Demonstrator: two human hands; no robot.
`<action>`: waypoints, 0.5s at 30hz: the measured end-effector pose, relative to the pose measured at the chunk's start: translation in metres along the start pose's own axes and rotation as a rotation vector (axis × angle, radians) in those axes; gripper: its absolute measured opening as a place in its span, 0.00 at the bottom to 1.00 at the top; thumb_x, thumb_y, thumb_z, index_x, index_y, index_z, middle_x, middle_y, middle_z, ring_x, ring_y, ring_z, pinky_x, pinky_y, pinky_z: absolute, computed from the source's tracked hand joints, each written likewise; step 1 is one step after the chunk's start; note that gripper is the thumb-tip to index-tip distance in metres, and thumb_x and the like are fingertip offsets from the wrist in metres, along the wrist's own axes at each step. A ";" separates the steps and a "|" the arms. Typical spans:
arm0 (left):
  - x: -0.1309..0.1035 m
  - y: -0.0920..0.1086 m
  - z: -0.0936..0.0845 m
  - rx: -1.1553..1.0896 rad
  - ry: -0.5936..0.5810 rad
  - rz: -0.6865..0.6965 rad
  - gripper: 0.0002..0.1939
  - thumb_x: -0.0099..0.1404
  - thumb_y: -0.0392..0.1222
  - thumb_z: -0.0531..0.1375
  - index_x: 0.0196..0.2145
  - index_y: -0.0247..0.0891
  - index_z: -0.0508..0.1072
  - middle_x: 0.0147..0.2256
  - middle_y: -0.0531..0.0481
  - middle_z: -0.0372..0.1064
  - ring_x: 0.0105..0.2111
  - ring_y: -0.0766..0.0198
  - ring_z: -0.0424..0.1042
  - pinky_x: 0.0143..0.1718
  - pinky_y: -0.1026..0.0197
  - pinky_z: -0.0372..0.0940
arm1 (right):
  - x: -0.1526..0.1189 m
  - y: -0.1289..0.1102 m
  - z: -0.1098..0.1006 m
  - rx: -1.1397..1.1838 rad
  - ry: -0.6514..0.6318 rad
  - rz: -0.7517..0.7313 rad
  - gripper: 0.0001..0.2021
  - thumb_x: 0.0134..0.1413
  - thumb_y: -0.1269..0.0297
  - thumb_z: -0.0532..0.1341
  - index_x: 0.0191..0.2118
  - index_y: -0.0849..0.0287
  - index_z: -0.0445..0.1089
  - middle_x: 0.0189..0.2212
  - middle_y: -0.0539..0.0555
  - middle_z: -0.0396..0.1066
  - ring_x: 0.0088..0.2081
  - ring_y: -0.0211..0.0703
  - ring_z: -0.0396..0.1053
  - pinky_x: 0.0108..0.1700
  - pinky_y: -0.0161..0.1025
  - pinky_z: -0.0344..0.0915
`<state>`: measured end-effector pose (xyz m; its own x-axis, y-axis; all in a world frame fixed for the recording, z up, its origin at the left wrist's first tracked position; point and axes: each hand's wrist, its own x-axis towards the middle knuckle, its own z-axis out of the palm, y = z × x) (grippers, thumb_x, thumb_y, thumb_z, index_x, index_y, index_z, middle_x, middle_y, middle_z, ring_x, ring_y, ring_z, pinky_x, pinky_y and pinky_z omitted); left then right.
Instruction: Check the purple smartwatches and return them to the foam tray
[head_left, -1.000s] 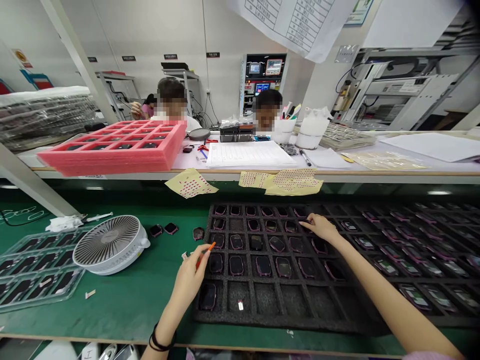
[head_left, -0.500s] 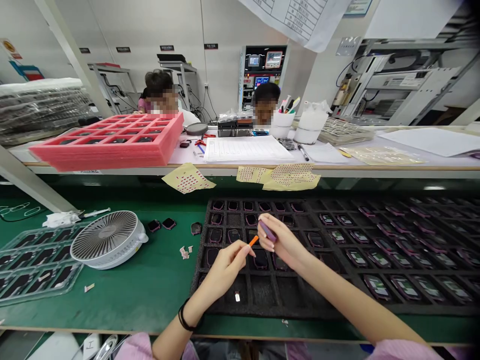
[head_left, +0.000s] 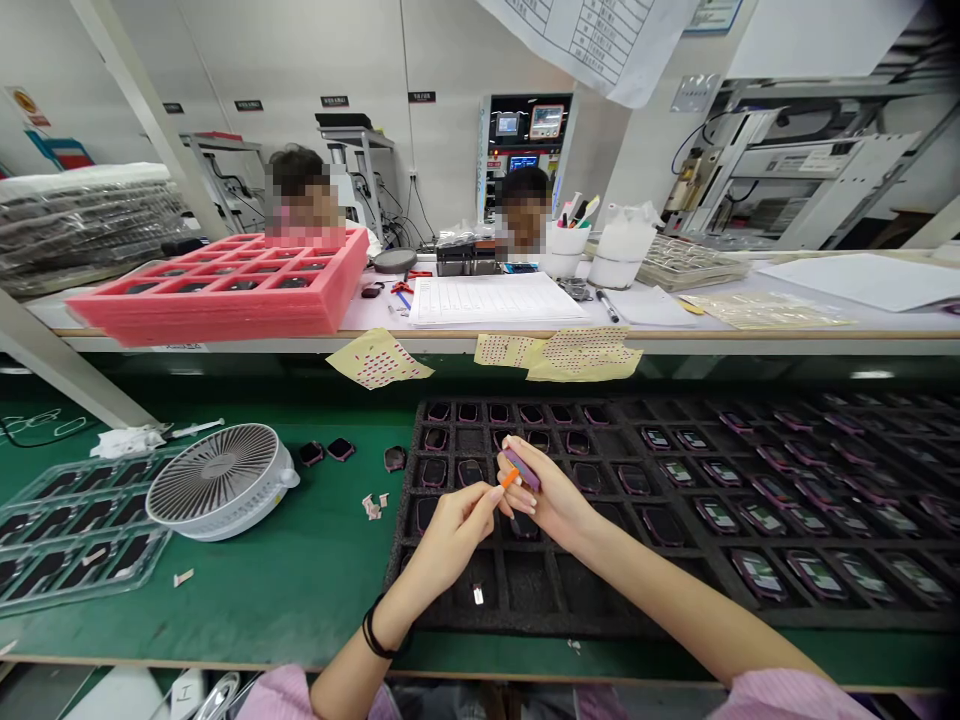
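Note:
Between thumb and fingers my left hand (head_left: pixel 469 515) pinches a small orange stick (head_left: pixel 509 479), which looks like a pry tool. Its tip meets, or nearly meets, a purple watch case (head_left: pixel 523 468) gripped by my right hand (head_left: pixel 544 495). The case is tilted with its edge toward me, so its far face is hidden. Both hands hover over a black foam tray (head_left: pixel 529 580) whose pockets hold several purple-framed watch cases, such as a dark-faced watch case (head_left: pixel 433 472). A small silvery piece (head_left: pixel 478 594) lies in a front pocket.
A round grey fan (head_left: pixel 221 480) and a clear tray of black parts (head_left: pixel 71 535) stand at left. Loose watch cases (head_left: pixel 341 449) and pale scraps (head_left: pixel 373 507) lie on the green mat. A pink foam tray (head_left: pixel 330 300) sits on the shelf, where two people face me.
My right hand has shifted slightly left and down with the watch case. The orange stick, previously apart from the case, is now up against it or overlapping it.

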<state>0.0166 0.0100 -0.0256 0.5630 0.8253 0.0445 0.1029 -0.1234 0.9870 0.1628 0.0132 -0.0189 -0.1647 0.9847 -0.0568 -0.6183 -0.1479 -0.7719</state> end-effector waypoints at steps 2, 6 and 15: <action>0.001 0.000 -0.002 0.008 -0.004 -0.002 0.21 0.67 0.54 0.50 0.28 0.34 0.69 0.16 0.60 0.49 0.17 0.72 0.47 0.20 0.66 0.45 | 0.000 0.000 -0.001 -0.057 0.015 -0.021 0.15 0.51 0.55 0.65 0.27 0.58 0.60 0.14 0.40 0.57 0.11 0.26 0.48 0.13 0.27 0.46; 0.004 -0.001 -0.009 -0.013 -0.067 -0.043 0.23 0.65 0.56 0.51 0.29 0.33 0.72 0.13 0.60 0.49 0.15 0.73 0.46 0.19 0.67 0.45 | -0.002 0.002 -0.003 -0.196 0.069 -0.080 0.15 0.49 0.53 0.66 0.29 0.58 0.62 0.13 0.40 0.57 0.10 0.26 0.49 0.13 0.27 0.43; 0.004 -0.001 -0.002 -0.121 -0.014 0.024 0.25 0.63 0.60 0.53 0.28 0.33 0.71 0.13 0.61 0.49 0.14 0.74 0.45 0.17 0.67 0.42 | -0.001 0.007 0.009 0.174 -0.022 0.060 0.16 0.46 0.56 0.68 0.28 0.58 0.61 0.12 0.38 0.57 0.09 0.22 0.39 0.14 0.28 0.37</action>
<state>0.0172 0.0140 -0.0262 0.5758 0.8148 0.0668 -0.0099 -0.0747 0.9972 0.1523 0.0108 -0.0184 -0.2214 0.9716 -0.0839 -0.7303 -0.2222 -0.6459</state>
